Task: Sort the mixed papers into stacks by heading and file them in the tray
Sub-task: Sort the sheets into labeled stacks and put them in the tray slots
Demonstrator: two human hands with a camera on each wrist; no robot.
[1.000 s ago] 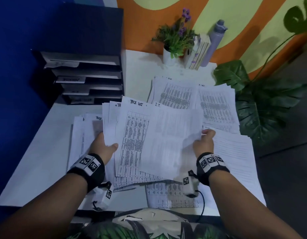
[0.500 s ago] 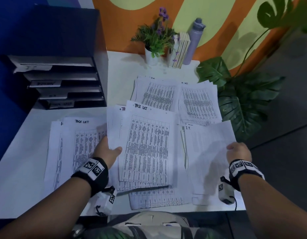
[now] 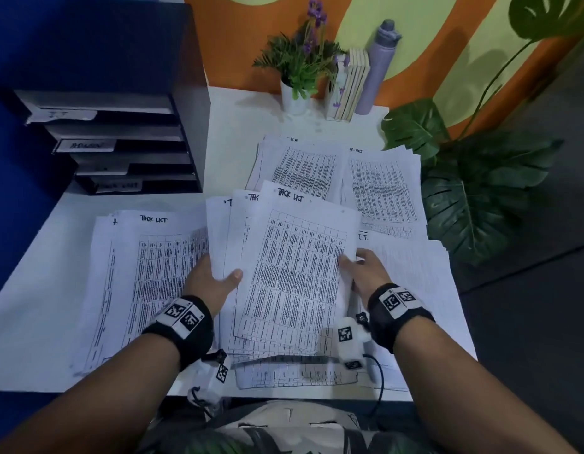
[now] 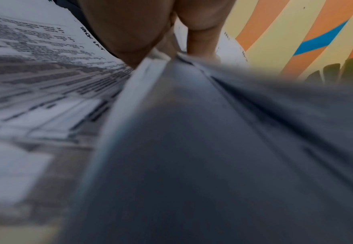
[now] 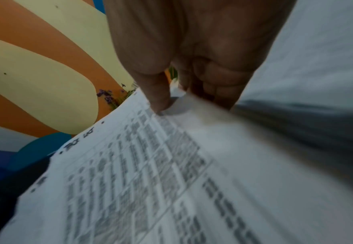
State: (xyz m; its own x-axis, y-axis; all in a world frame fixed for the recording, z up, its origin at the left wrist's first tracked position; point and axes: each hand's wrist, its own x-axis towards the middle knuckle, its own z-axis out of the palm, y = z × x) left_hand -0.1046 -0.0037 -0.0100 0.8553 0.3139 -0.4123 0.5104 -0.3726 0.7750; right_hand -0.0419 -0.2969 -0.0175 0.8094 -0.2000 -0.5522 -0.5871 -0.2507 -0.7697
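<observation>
White tabletop [image 3: 38, 322] spreads under everything, with a dark blue wall to the left and an orange and pale-yellow wall at the far side. At the far left stands the black filing tray [image 3: 185, 132], its tiers stepped one above the other, each with a white label; the writing on them is too faint to read with certainty. On the right, beyond the table edge, big green leaves [image 3: 474, 204] hang.

Papers cover most of the near table. A flat stack headed "TASK LIST" [image 3: 146, 267] lies at the left. Two more stacks of printed tables [image 3: 343, 178] lie side by side further back, and a paler stack marked "I.T." [image 3: 421, 290] lies at the right.

Between my hands I hold a fanned bundle of sheets [image 3: 293, 276], raised over the papers at the near middle. My left hand [image 3: 208, 283] grips its left edge, thumb on top and fingers underneath. My right hand [image 3: 369, 273] is at the bundle's right edge; in the right wrist view my thumb presses on the top sheet [image 5: 146, 173] with my fingers curled below it, pinching.

At the far edge stand a small potted plant [image 3: 300, 67], a few upright books [image 3: 351, 83] and a lilac bottle [image 3: 379, 63], close together.
</observation>
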